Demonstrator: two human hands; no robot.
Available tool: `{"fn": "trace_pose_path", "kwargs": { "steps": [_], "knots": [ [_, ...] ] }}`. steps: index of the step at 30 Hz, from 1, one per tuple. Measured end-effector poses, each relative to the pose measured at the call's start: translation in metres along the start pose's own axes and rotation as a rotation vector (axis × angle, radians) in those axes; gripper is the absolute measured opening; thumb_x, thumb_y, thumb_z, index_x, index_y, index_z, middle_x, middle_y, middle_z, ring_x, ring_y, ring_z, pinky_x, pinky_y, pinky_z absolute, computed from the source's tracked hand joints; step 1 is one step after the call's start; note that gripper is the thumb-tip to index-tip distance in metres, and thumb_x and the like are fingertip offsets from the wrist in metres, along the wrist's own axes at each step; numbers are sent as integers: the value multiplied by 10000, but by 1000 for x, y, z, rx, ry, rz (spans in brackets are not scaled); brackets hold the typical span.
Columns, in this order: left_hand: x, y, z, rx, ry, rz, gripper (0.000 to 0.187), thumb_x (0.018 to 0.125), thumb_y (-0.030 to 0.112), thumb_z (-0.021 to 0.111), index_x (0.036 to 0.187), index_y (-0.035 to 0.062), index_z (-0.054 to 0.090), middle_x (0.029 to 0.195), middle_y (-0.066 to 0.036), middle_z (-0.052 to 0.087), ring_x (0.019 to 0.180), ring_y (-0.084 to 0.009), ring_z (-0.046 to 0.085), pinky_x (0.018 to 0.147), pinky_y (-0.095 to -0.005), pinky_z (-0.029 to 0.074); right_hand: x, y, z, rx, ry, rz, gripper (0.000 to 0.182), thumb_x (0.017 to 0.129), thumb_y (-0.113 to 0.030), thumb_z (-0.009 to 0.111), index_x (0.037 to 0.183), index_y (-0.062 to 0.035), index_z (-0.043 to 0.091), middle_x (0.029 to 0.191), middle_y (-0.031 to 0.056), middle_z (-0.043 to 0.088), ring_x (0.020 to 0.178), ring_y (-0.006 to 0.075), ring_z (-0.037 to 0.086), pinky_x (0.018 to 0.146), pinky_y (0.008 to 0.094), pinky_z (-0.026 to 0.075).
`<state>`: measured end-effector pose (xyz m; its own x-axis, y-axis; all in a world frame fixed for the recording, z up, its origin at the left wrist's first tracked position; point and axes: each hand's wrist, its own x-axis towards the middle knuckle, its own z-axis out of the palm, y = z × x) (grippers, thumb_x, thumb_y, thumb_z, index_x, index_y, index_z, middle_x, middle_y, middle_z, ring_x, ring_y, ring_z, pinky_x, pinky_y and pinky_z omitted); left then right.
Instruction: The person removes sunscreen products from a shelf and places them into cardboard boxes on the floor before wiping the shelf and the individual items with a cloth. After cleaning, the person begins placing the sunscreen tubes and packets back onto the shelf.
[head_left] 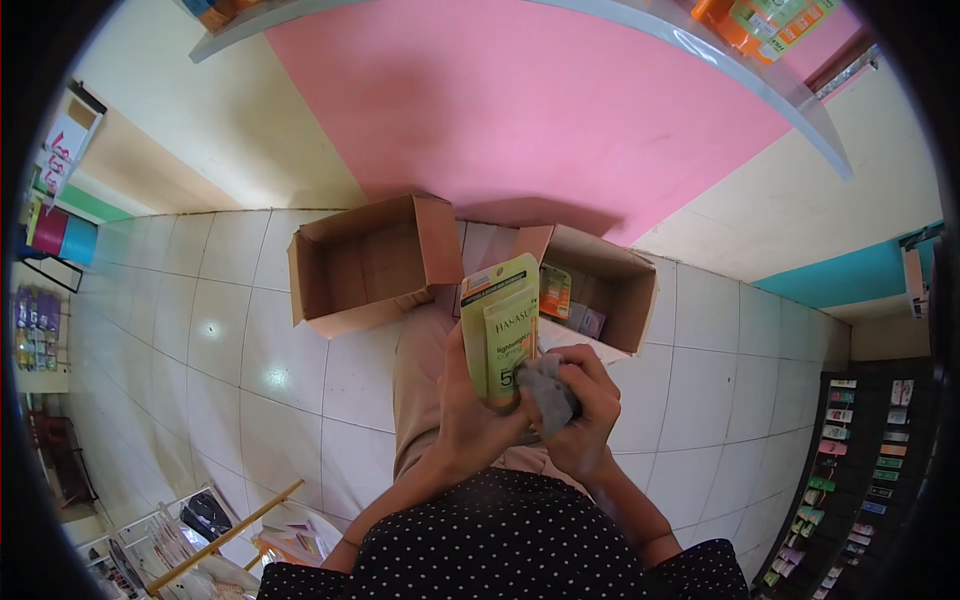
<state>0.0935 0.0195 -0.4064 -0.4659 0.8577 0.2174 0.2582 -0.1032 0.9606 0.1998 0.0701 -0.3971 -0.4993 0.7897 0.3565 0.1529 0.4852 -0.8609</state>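
A green carded pack of sunscreen (505, 335), printed "HANASUI", is held upright in front of my body. My left hand (465, 405) grips its left side and lower edge. In my right hand (583, 405) is a bunched grey cloth (549, 392), pressed at the pack's lower right corner, where it covers part of the printing. Just beyond the pack stands an open cardboard box (625, 300) with an orange pack (555, 290) and other small packs inside. Left of it sits another open cardboard box (350, 262), its bare bottom showing.
White floor tiles (250, 350) surround the boxes, with a pink wall (480, 110) behind. Overhead runs a grey shelf (720, 50) carrying orange packs (765, 25). A dark display rack (850, 480) of small products stands at right. At lower left are a wooden pole (225, 537) and a white rack.
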Motion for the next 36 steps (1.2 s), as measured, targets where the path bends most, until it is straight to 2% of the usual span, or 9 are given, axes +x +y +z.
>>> {"fn": "trace_pose_path", "kwargs": {
  "steps": [5, 7, 15, 18, 20, 23, 25, 35, 36],
  "knots": [
    [-4, -2, -1, 3, -66, -53, 725, 605, -8, 686, 1162, 10, 223, 1038, -109, 418, 942, -175, 508, 765, -270, 462, 8, 1, 9, 41, 154, 50, 272, 580, 63, 642, 838, 60, 557, 878, 130, 531, 740, 217, 561, 643, 262, 453],
    [-6, -9, 2, 9, 51, 1, 664, 646, 28, 617, 1183, -29, 230, 948, -160, 542, 821, -246, 590, 699, -323, 479, 3, 0, 12, 12, 126, 31, 216, 617, 36, 645, 815, 55, 560, 855, 117, 530, 723, 192, 548, 632, 254, 442],
    [-6, -8, 5, 15, 55, 39, 676, 671, 51, 626, 1192, -29, 203, 943, -158, 542, 831, -245, 587, 699, -323, 479, -1, -3, 10, 23, 92, 34, 152, 669, 7, 638, 788, 55, 558, 827, 96, 525, 708, 155, 525, 624, 237, 428],
    [-7, -8, 6, 34, 72, 61, 674, 673, 49, 630, 1187, -30, 202, 941, -163, 542, 829, -245, 586, 698, -321, 478, -1, 0, 14, 76, 175, 140, 218, 646, 18, 634, 849, 53, 563, 870, 119, 530, 735, 197, 549, 623, 254, 443],
    [-9, -10, 6, 51, 77, 69, 674, 673, 45, 630, 1186, -31, 200, 939, -165, 541, 828, -246, 586, 698, -320, 478, 0, -4, 17, 78, 204, 163, 150, 677, 7, 635, 796, 51, 555, 834, 91, 525, 727, 141, 522, 633, 237, 422],
    [-12, -15, 5, 34, 111, 79, 687, 673, 39, 631, 1190, -33, 185, 934, -168, 541, 827, -246, 585, 694, -319, 477, -3, -4, 20, 33, 168, 103, 153, 674, 13, 633, 799, 50, 553, 837, 92, 525, 732, 144, 523, 635, 238, 423],
    [-16, -16, 2, -13, 25, 1, 845, 616, 36, 708, 1211, 11, 108, 1087, -138, 370, 983, -204, 483, 789, -298, 456, -4, -6, 20, 28, 153, 93, 155, 674, 12, 634, 800, 51, 553, 836, 94, 526, 733, 146, 524, 636, 239, 423],
    [-13, -19, 9, -46, 33, -14, 861, 620, 50, 712, 1226, 16, 102, 1088, -141, 380, 980, -209, 480, 795, -309, 446, -2, -3, 25, 114, 260, 190, 158, 693, 13, 628, 821, 53, 543, 873, 84, 507, 757, 125, 505, 655, 234, 419],
    [-10, -15, 8, 16, 77, 50, 789, 645, 44, 680, 1210, -9, 132, 1006, -151, 464, 892, -226, 535, 734, -318, 463, -2, -4, 25, 115, 260, 189, 158, 693, 13, 628, 821, 53, 543, 873, 84, 507, 757, 125, 505, 655, 234, 419]
  ]
}}
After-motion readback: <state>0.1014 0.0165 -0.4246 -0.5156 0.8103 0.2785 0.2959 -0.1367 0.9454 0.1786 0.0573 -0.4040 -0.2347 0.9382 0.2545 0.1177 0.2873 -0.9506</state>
